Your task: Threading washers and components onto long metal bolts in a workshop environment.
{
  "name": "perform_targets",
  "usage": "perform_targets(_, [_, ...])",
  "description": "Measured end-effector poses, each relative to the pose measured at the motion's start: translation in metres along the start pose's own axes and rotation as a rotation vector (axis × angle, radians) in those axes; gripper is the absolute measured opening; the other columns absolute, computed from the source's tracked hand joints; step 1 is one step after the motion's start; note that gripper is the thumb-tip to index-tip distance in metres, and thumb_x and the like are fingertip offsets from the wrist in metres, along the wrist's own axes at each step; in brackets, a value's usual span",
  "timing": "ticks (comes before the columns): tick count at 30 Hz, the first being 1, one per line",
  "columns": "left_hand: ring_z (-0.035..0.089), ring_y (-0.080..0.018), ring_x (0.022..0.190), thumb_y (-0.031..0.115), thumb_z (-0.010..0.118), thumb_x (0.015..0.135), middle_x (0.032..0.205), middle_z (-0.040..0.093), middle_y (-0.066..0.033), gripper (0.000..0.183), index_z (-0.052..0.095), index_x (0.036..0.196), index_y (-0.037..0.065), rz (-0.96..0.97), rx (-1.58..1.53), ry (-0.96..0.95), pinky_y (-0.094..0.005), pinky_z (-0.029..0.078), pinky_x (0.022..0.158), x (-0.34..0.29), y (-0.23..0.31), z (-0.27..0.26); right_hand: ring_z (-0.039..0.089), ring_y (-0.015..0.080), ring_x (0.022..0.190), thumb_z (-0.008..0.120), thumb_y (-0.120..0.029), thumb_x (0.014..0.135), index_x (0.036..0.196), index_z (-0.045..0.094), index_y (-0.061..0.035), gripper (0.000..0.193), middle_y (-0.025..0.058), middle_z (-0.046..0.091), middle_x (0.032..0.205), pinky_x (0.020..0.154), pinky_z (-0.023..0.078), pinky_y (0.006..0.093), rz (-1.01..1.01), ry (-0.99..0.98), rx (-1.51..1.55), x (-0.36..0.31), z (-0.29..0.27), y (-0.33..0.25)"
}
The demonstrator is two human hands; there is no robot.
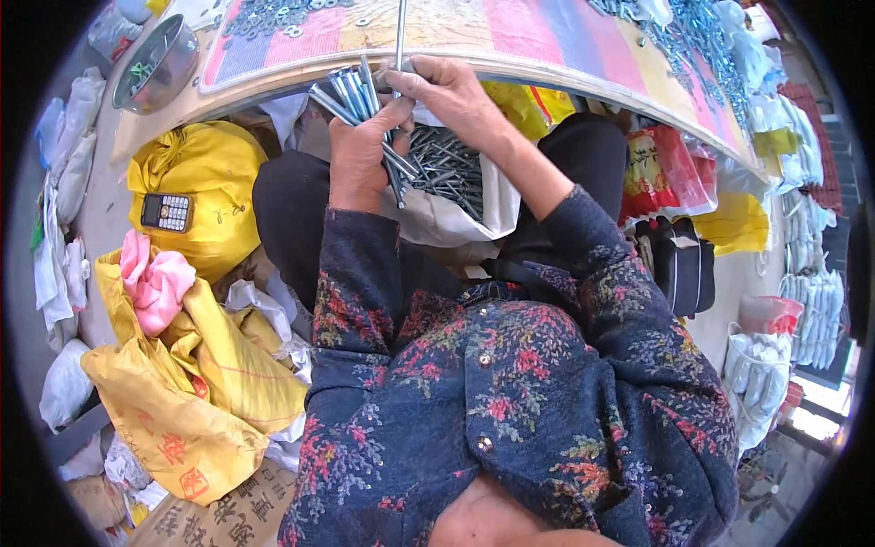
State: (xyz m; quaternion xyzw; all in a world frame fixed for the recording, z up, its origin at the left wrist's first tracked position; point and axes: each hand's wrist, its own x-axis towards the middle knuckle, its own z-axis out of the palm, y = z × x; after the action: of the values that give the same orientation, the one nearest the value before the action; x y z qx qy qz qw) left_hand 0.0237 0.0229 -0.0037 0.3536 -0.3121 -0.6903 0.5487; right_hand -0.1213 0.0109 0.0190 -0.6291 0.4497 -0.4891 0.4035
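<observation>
My left hand point(363, 150) is closed around a bundle of long silvery bolts point(351, 94), which stick out above and below the fist. Beside it, at the table's near edge, the fingers of my right hand point(460, 102) pinch a thin upright metal rod point(401, 36); its top runs out of the picture. The two hands nearly touch at the fingertips. Under them, between my knees, a white sack point(503, 205) stands open with many loose bolts point(447, 173) inside.
Washers point(283, 18) and a heap of small bolts point(706, 64) lie on the striped table cover point(538, 32). A metal bowl point(157, 68) sits at far left. A mobile phone point(167, 211) rests on a yellow bag point(228, 164). A black bag point(684, 264) is at right.
</observation>
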Motion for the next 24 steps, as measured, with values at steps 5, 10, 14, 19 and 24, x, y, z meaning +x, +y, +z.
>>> perform_targets(5, [0.055, -0.0071, 0.051, 0.008, 0.073, 0.079, 0.071, 0.067, -0.0055, 0.013, 0.070, 0.090, 0.002, 0.032, 0.206, 0.006, -0.0191, 0.040, 0.044, -0.009, 0.016, -0.011, 0.061, 0.0167, 0.069, 0.060, -0.027, 0.090, 0.099, 0.069, -0.0004, 0.030, 0.0128, 0.066, 0.074, 0.066, 0.049, 0.0314, -0.107, 0.116, -0.253, -0.019, 0.002, -0.001])
perform_targets(10, [0.052, -0.0068, 0.050, 0.009, 0.068, 0.083, 0.075, 0.067, -0.0062, 0.010, 0.068, 0.089, 0.001, 0.041, 0.224, -0.108, -0.0180, 0.037, 0.042, 0.001, 0.016, -0.024, 0.051, 0.0087, 0.063, 0.065, -0.031, 0.089, 0.098, 0.070, -0.0016, 0.031, 0.0070, 0.061, 0.069, 0.057, 0.042, 0.0306, 0.219, -0.356, -1.029, -0.029, -0.030, -0.019])
perform_targets(14, [0.055, -0.0083, 0.059, 0.009, 0.066, 0.081, 0.078, 0.066, -0.0049, 0.013, 0.065, 0.093, 0.004, -0.104, 0.254, -0.270, -0.0201, 0.038, 0.046, -0.006, 0.007, 0.000, 0.062, 0.0136, 0.061, 0.059, -0.031, 0.093, 0.092, 0.068, 0.0015, 0.034, 0.0074, 0.064, 0.067, 0.056, 0.051, 0.0301, 0.065, 0.042, -0.147, -0.017, -0.016, 0.004])
perform_targets(19, [0.054, -0.0102, 0.053, 0.007, 0.067, 0.082, 0.073, 0.062, -0.0051, 0.020, 0.061, 0.101, 0.005, -0.218, 0.111, -0.254, -0.0216, 0.039, 0.044, -0.011, -0.001, 0.014, 0.056, 0.0085, 0.067, 0.060, -0.028, 0.092, 0.088, 0.066, 0.0018, 0.030, 0.0047, 0.064, 0.072, 0.063, 0.050, 0.0302, 0.166, 0.044, -0.097, -0.012, -0.014, 0.005])
perform_targets(24, [0.054, -0.0156, 0.050, 0.010, 0.064, 0.086, 0.070, 0.060, -0.0095, 0.016, 0.060, 0.096, -0.002, -0.332, -0.014, -0.331, -0.0252, 0.043, 0.044, -0.001, -0.024, 0.008, 0.051, 0.0131, 0.058, 0.058, -0.026, 0.088, 0.077, 0.059, 0.0055, 0.034, 0.0131, 0.051, 0.058, 0.057, 0.045, 0.0338, 0.006, 0.452, -0.410, 0.003, -0.044, 0.007])
